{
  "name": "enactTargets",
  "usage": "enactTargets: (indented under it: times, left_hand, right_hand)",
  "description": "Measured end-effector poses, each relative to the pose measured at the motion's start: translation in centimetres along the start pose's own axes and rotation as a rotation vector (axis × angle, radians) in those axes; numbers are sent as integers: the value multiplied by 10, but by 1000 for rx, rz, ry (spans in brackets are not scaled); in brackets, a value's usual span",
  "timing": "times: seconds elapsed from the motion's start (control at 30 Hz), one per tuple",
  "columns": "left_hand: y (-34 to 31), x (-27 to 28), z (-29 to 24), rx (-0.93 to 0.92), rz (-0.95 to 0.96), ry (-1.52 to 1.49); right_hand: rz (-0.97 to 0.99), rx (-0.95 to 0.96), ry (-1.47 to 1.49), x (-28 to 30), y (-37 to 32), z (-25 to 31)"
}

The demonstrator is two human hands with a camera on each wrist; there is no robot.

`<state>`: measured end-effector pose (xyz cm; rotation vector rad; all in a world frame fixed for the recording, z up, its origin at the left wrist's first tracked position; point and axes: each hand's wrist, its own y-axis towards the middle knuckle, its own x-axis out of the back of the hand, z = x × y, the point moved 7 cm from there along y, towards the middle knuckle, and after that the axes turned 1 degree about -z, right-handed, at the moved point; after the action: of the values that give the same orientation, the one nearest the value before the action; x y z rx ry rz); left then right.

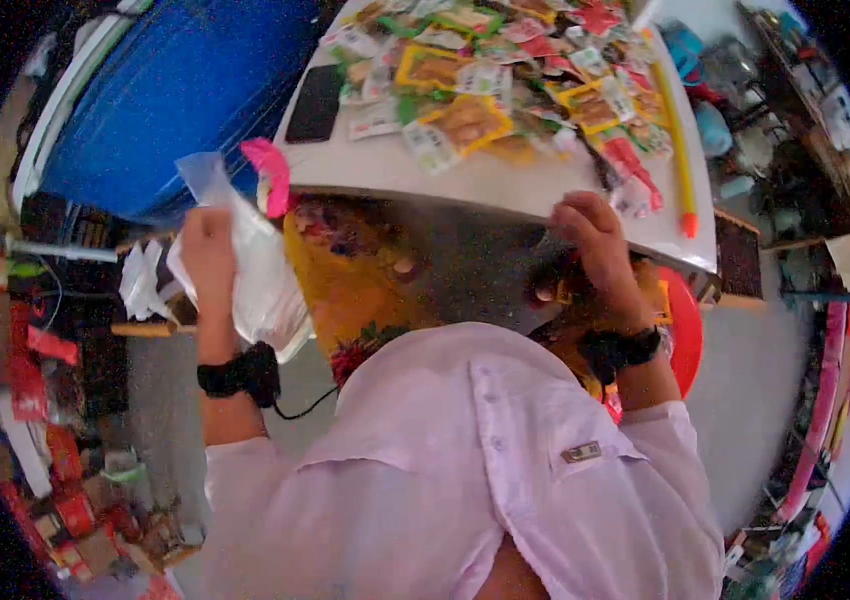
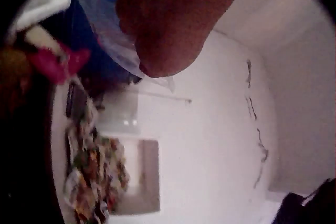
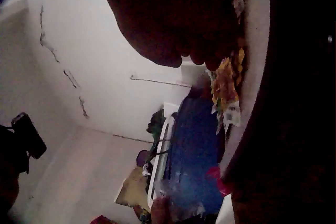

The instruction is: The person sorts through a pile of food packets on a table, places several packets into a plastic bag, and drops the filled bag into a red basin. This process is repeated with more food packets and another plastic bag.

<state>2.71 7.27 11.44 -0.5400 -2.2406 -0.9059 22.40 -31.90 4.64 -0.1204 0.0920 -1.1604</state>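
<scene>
In the head view the left hand (image 1: 209, 250) grips a clear plastic bag (image 1: 263, 270) left of the table, fingers curled on its upper part. The left wrist view shows the same hand (image 2: 163, 29) with the thin bag film (image 2: 107, 24) hanging from its fingers. My right hand (image 1: 595, 240) is raised at the table's front edge with its fingers bent; whether it holds anything is unclear. Small snack packets (image 1: 460, 125) lie heaped on the white table (image 1: 375, 170). The right wrist view shows the right hand (image 3: 173, 19), dark, beside the packets (image 3: 226, 85).
A black phone (image 1: 314, 104) lies at the table's left, near a pink item (image 1: 269, 175). A yellow stick with an orange end (image 1: 683, 150) lies along the right edge. A blue surface (image 1: 185, 100) is at the back left, a red basin (image 1: 683, 330) below right.
</scene>
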Motion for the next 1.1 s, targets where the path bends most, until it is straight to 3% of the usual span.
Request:
enactTargets:
  times: [0.07, 0.1, 0.13, 0.23, 0.27, 0.33, 0.4, 0.43, 0.53, 0.63, 0.73, 0.83, 0.93, 1.03, 1.1]
  left_hand:
    - [-12, -30, -51, -140, 118, -345]
    - [-19, -48, -73, -141, 178, -379]
    - [-27, -65, -93, -141, 238, -408]
    - [-47, -114, -127, -125, 427, -368]
    - [-54, -126, -139, -135, 466, -370]
    - [-63, -146, -150, -137, 518, -414]
    - [-69, -160, -155, -114, 540, -494]
    - [-72, -162, -156, -27, 641, -478]
    - [-84, -172, -155, 80, 809, -770]
    - [-90, -183, -130, 368, 833, -950]
    - [-68, -169, -117, 398, 588, -1043]
    - [-41, -83, -174, -547, -83, -370]
    - [-36, -80, -189, -779, -81, -100]
    - [-25, -114, -168, -749, -71, -42]
    - [-18, -150, -145, -522, 110, -64]
  right_hand:
    - [82, 26, 24, -27, 1, 14]
    - [107, 109, -83, -41, 4, 19]
    - [199, 153, 26, -55, 12, 10]
    - [211, 226, -282, -101, 14, 21]
    - [248, 308, -241, -114, 20, 12]
    - [189, 223, -249, -124, 25, 7]
    - [187, 100, -37, -123, 34, -10]
    - [190, 37, 70, -121, 37, -18]
    - [204, 72, -15, -109, 40, -22]
    - [212, 283, -170, -106, 41, -13]
    - [203, 406, -267, -108, 43, -7]
    - [170, 357, -534, -111, 49, 4]
    - [52, 612, -476, -112, 52, 19]
    - [-18, 534, -270, -88, 89, 25]
    - [-92, 567, -633, -73, 102, 35]
